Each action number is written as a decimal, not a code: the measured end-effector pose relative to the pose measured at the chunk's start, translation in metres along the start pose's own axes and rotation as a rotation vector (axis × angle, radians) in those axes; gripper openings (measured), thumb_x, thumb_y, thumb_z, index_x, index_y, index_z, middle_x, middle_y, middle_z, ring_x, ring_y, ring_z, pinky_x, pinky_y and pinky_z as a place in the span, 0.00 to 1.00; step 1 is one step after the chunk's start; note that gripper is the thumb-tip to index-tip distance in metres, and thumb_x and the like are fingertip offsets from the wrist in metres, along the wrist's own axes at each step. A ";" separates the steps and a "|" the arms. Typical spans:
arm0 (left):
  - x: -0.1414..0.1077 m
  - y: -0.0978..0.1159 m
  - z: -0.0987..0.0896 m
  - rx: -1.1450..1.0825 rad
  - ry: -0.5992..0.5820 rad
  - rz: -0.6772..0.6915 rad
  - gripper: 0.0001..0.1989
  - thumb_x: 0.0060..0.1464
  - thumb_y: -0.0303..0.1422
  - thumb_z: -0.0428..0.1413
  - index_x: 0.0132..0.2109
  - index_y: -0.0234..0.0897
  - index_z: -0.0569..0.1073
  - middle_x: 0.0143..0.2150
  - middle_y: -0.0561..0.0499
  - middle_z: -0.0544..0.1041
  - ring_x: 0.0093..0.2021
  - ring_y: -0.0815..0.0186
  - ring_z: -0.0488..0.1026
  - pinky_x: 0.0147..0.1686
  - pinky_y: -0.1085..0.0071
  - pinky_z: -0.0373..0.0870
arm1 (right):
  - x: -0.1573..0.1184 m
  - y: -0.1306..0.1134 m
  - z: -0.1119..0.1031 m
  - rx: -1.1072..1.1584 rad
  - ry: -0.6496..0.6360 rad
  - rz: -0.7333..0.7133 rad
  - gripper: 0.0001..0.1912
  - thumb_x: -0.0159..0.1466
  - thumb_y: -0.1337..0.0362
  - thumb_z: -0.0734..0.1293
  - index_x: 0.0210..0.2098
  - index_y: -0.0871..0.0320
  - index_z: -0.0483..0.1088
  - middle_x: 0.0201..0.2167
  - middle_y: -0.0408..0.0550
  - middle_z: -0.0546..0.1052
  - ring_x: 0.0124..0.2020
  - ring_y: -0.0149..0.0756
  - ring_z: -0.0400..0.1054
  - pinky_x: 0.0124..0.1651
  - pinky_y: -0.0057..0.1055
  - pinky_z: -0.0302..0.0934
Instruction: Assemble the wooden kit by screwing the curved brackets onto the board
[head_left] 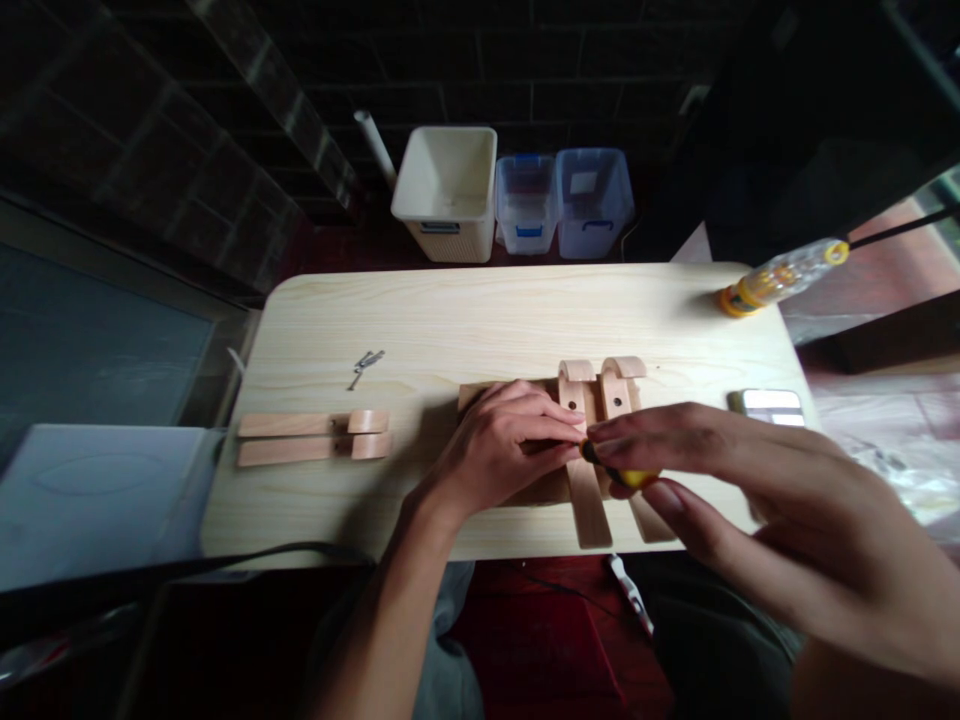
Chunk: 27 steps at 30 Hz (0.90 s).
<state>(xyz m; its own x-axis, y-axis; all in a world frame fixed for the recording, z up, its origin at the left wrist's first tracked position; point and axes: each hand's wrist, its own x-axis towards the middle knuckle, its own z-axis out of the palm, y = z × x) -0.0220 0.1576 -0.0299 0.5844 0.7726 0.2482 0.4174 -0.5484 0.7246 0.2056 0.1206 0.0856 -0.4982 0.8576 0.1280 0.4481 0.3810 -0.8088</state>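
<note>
1. A small indoor room is shown, used as an improvised workspace; whether it belongs to a home or a workshop cannot be told.
2. It is enclosed by dark walls of large rectangular blocks or tiles (517, 85), above dark red flooring (334, 242).
3. A cream plastic bin (450, 243) and two clear bluish plastic boxes (594, 205) are lined up beyond a pale wood-grain table with rounded corners (450, 320).
4. Handwork is indicated by small metal screws (365, 364) and a yellow-and-black screwdriver (632, 478).
</note>
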 end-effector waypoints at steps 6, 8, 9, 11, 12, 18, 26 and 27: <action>0.001 0.001 0.000 -0.003 0.008 0.003 0.10 0.64 0.39 0.58 0.41 0.44 0.83 0.46 0.51 0.84 0.47 0.64 0.75 0.51 0.64 0.68 | 0.002 0.000 -0.001 0.012 -0.005 -0.001 0.15 0.66 0.66 0.69 0.52 0.48 0.77 0.48 0.47 0.82 0.51 0.43 0.77 0.48 0.34 0.76; 0.001 0.001 0.000 -0.005 0.004 -0.002 0.10 0.64 0.39 0.57 0.41 0.44 0.83 0.46 0.51 0.84 0.47 0.64 0.75 0.51 0.64 0.68 | 0.003 0.000 -0.001 0.012 0.001 0.000 0.14 0.66 0.66 0.69 0.51 0.48 0.78 0.48 0.47 0.82 0.50 0.43 0.77 0.47 0.33 0.76; 0.001 0.001 0.000 -0.006 0.001 -0.006 0.10 0.65 0.39 0.57 0.41 0.44 0.83 0.46 0.51 0.83 0.47 0.64 0.75 0.51 0.64 0.68 | 0.003 0.000 -0.002 0.012 0.004 0.002 0.14 0.67 0.66 0.69 0.50 0.49 0.78 0.48 0.47 0.82 0.50 0.43 0.77 0.47 0.32 0.76; 0.001 0.001 0.000 -0.003 -0.004 -0.012 0.10 0.64 0.39 0.57 0.41 0.43 0.83 0.46 0.51 0.83 0.47 0.64 0.75 0.51 0.64 0.68 | 0.004 0.000 -0.002 0.011 0.007 0.009 0.13 0.67 0.65 0.69 0.49 0.49 0.78 0.47 0.48 0.82 0.49 0.43 0.78 0.46 0.31 0.76; 0.001 0.001 0.000 -0.001 -0.005 -0.013 0.10 0.64 0.40 0.57 0.42 0.43 0.83 0.46 0.51 0.84 0.47 0.64 0.75 0.51 0.63 0.68 | 0.005 0.000 -0.003 0.012 0.007 0.009 0.12 0.67 0.65 0.69 0.49 0.49 0.79 0.47 0.48 0.82 0.49 0.43 0.78 0.45 0.31 0.76; 0.001 0.001 0.000 -0.004 -0.005 -0.008 0.11 0.64 0.40 0.57 0.41 0.43 0.83 0.46 0.51 0.83 0.46 0.63 0.75 0.51 0.64 0.68 | 0.002 0.001 0.000 0.068 0.004 0.051 0.13 0.65 0.64 0.70 0.50 0.50 0.78 0.49 0.49 0.81 0.51 0.44 0.77 0.49 0.33 0.75; 0.000 0.000 0.001 -0.003 0.002 -0.004 0.10 0.64 0.40 0.57 0.41 0.43 0.83 0.46 0.52 0.83 0.47 0.64 0.74 0.51 0.64 0.67 | -0.001 0.000 0.001 0.101 -0.003 0.083 0.15 0.65 0.65 0.71 0.51 0.49 0.78 0.49 0.49 0.82 0.50 0.44 0.77 0.48 0.33 0.75; 0.000 0.000 0.001 -0.002 0.000 -0.004 0.10 0.64 0.40 0.57 0.42 0.43 0.83 0.46 0.52 0.83 0.47 0.64 0.74 0.51 0.64 0.67 | 0.000 0.000 0.001 0.109 0.001 0.081 0.14 0.65 0.64 0.71 0.50 0.50 0.78 0.49 0.49 0.81 0.50 0.44 0.77 0.47 0.32 0.75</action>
<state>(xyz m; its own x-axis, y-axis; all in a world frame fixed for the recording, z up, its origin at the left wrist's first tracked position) -0.0211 0.1575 -0.0311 0.5830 0.7746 0.2453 0.4184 -0.5450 0.7265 0.2051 0.1203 0.0845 -0.4634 0.8841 0.0605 0.4029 0.2710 -0.8742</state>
